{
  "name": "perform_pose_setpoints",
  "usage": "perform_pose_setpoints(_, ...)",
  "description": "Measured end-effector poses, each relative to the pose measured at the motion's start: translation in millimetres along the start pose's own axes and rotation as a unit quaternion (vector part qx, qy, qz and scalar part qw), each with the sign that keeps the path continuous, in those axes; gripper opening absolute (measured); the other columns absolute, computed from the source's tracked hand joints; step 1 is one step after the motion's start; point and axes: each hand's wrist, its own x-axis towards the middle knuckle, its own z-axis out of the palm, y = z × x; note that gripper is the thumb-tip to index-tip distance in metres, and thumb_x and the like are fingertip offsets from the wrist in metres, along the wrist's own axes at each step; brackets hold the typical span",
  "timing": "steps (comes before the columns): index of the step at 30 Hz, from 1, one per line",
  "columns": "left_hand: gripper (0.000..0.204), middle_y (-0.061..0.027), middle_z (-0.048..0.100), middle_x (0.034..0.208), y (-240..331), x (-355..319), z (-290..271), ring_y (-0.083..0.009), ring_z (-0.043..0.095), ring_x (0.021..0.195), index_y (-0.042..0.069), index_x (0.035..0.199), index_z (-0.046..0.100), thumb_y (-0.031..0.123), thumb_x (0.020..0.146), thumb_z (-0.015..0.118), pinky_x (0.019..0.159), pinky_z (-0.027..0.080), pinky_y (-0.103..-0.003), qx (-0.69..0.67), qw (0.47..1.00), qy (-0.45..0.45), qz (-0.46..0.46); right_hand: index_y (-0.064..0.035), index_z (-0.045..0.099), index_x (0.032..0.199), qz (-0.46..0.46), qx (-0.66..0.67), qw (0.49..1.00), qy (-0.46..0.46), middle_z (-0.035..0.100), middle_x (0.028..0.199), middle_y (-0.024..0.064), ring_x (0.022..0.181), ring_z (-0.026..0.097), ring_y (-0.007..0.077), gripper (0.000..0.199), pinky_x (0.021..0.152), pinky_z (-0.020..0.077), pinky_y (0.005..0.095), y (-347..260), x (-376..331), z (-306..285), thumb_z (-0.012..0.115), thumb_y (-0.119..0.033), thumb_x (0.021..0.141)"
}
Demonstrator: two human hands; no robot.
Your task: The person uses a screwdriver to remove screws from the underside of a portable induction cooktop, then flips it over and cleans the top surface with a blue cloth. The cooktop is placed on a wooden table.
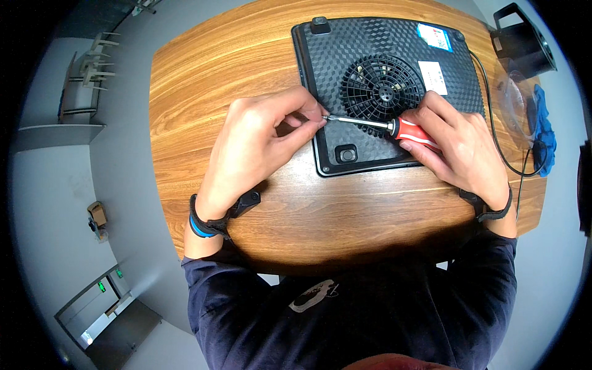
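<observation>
A black induction cooker (330,74) lies upside down on the wooden table, its round fan grille (383,68) and feet facing up. My right hand (453,135) is closed around the red-and-white handle of a screwdriver (364,122), whose metal shaft points left above the cooker. At the shaft's tip, the thumb and fingers of my left hand (265,126) are pinched together, near the cooker's left edge. Whatever is between those fingertips is too small and covered to make out.
A black cable (493,123) runs from the cooker's right side. At the table's right stand a black box-like holder (524,46) and a clear plastic container (515,102), beside a blue cloth (544,129). The wooden table (216,61) curves round the near side.
</observation>
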Motion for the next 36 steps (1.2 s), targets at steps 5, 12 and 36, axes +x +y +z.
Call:
perform_pose_setpoints(5, 0.011, -0.0107, 0.087, 0.101, 0.7, -0.6, -0.5, -0.0127, 0.079, 0.084, -0.001, 0.094, 0.075, -0.002, 0.094, 0.086, 0.078, 0.064, -0.028, 0.004, 1.0, 0.005, 0.011, -0.0075, 0.073, 0.115, -0.001, 0.004, 1.0, 0.0, 0.066, 0.109, 0.0105, 0.078, 0.074, 0.0347, 0.028, 0.065, 0.058, 0.0456, 0.0, 0.0, 0.0, 0.079, -0.033, 0.103)
perform_pose_setpoints(12, 0.011, -0.0105, 0.087, 0.101, 0.0, -0.9, -0.8, -0.0119, 0.078, 0.083, 0.0, 0.094, 0.075, -0.002, 0.094, 0.086, 0.078, 0.064, -0.028, -0.006, 1.0, -0.005, -0.006, -0.0071, 0.073, 0.115, -0.011, 0.016, 1.0, 0.003, 0.065, 0.109, 0.0111, 0.079, 0.073, 0.0353, 0.027, 0.066, 0.0584, 0.0458, -0.2, 0.9, 0.6, 0.079, -0.031, 0.102)
perform_pose_setpoints(36, 0.021, -0.0107, 0.086, 0.098, -3.2, 1.2, 2.3, -0.0129, 0.081, 0.087, 0.0, 0.091, 0.066, -0.002, 0.096, 0.086, 0.078, 0.065, -0.029, -0.039, 0.999, -0.011, -0.01, -0.0058, 0.073, 0.111, -0.028, 0.013, 0.998, 0.047, 0.063, 0.105, 0.0112, 0.08, 0.073, 0.0339, 0.029, 0.067, 0.0582, 0.045, 2.0, 1.2, 0.7, 0.083, -0.029, 0.098)
